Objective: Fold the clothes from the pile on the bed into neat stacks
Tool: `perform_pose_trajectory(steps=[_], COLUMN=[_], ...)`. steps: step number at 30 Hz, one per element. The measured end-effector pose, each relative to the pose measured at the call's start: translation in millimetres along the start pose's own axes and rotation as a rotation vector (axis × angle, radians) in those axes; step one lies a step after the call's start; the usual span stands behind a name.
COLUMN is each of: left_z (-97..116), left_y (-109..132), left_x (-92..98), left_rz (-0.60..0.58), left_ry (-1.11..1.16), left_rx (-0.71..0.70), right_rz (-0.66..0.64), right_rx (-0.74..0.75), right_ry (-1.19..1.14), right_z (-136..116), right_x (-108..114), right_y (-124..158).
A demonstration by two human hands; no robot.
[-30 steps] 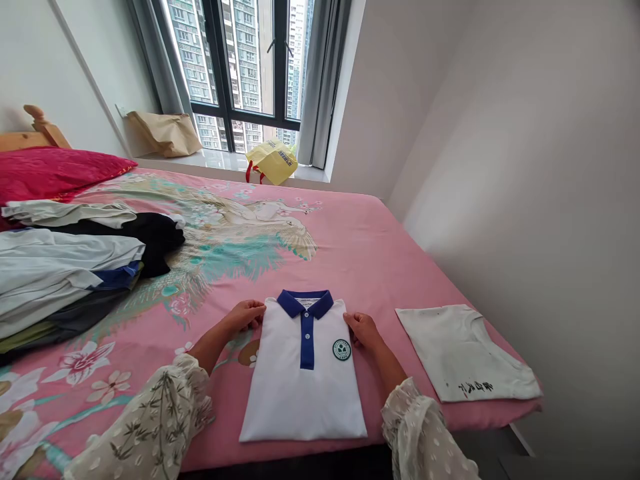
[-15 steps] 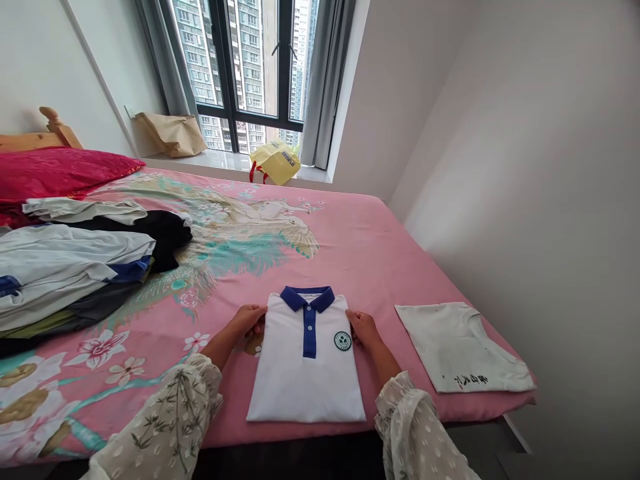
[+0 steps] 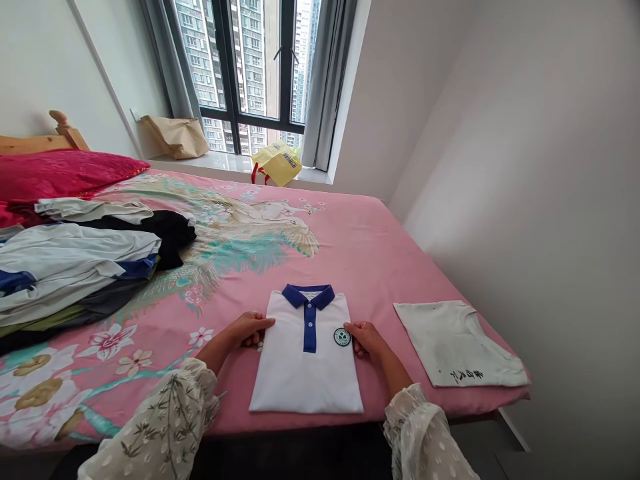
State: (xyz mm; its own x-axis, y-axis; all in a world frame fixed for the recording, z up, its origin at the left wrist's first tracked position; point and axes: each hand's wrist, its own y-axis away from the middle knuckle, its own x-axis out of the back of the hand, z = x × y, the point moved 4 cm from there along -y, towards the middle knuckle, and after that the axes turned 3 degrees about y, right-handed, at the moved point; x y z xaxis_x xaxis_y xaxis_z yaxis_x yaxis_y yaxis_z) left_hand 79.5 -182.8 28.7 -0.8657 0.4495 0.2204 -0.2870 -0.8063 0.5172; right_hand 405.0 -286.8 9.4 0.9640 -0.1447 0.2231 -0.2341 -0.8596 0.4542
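A folded white polo shirt point(image 3: 306, 383) lies face up near the bed's front edge, its blue collar away from me. It has a blue button strip and a round dark green badge on the right of the chest. My left hand point(image 3: 250, 328) pinches the shirt's left side edge, thumb on top and the other fingers curled below. On the opposite side, my right hand point(image 3: 367, 339) pinches the right edge beside the badge. The underside of the shirt is hidden.
A folded white T-shirt point(image 3: 457, 343) with black lettering lies at the bed's right corner. Piled clothes point(image 3: 75, 260) and a red pillow point(image 3: 65, 170) are at the left. A brown paper bag point(image 3: 177, 137) and a yellow bag point(image 3: 277, 163) stand by the window.
Both hands have slid slightly down along the polo shirt's side edges, towards me. The shirt stays in nearly the same place; the view has shifted a little.
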Motion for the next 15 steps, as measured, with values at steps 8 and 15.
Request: perform_pose_trajectory(steps=[8, 15], left_z=[-8.5, -16.1], left_y=[8.5, 11.6], left_x=[-4.4, -6.8], left_rz=[-0.017, 0.001], left_ry=[-0.02, -0.051], left_rx=[-0.018, -0.024], right_rz=[-0.034, -0.048], right_rx=[-0.032, -0.044], right_ry=[-0.06, -0.094], right_z=[4.3, 5.2], right_x=[-1.9, -1.6], right_y=[14.3, 32.1])
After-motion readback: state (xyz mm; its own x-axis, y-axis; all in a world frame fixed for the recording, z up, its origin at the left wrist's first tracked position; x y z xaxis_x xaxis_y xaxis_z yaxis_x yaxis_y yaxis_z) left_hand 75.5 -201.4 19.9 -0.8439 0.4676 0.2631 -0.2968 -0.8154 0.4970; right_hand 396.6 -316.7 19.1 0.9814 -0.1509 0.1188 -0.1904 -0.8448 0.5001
